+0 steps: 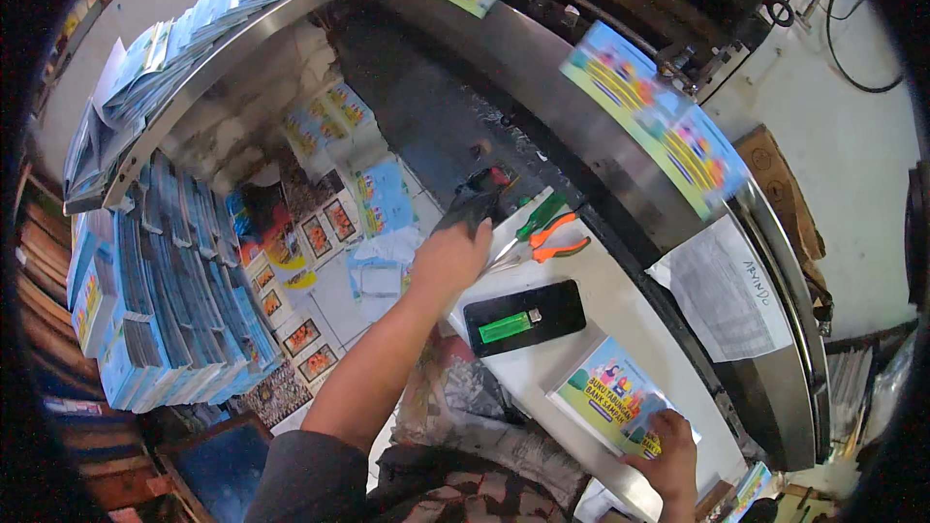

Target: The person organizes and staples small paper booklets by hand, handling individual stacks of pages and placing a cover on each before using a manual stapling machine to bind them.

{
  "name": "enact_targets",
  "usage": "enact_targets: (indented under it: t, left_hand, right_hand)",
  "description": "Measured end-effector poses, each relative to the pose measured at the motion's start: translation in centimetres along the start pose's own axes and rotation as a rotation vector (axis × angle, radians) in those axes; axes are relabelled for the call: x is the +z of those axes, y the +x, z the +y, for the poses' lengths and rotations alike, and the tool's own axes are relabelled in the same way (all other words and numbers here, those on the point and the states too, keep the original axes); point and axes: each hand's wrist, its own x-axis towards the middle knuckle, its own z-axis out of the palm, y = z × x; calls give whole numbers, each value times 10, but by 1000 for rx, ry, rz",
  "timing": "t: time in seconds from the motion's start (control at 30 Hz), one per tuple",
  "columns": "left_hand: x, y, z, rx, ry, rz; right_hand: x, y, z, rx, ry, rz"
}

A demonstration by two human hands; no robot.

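My left hand (451,257) is at the far left corner of the white worktop (620,300), closed around a dark, crumpled, cloth-like thing (473,205); its fingertips are partly hidden. Beside it lie orange-handled pliers (560,237) and a green-handled tool (541,217). My right hand (670,455) grips the near right corner of a small stack of blue and yellow booklets (608,395), fingers on the top cover and thumb at the near edge. Between the hands, a green lighter (506,326) rests on a black phone (552,308).
Tall stacks of booklets (179,300) stand at the left. More booklets line a curved metal rail (252,29) above them. Printed covers (659,116) lie on the metal machine edge (542,48), near a handwritten paper sheet (722,286). Printed sheets (383,199) lie on the tiled floor (339,315).
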Motion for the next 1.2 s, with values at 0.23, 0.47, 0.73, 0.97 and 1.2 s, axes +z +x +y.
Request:
enact_targets:
  t: [0.23,0.47,0.73,0.97,1.2]
  left_hand:
    - [1,0,-2,-5,-3,3]
    - [-3,0,-2,3,-44,10]
    - [-6,-4,4,-46,-34,-13]
    - [0,1,-8,-28,-18,-7]
    - [0,0,-4,13,1,-9]
  right_hand:
    - [-43,0,20,14,88,-14]
    - [-206,46,84,184,-287,796]
    - [-127,189,93,-64,-657,746]
    - [-50,103,31,-41,-72,355]
    - [-22,22,-23,-221,-147,-17]
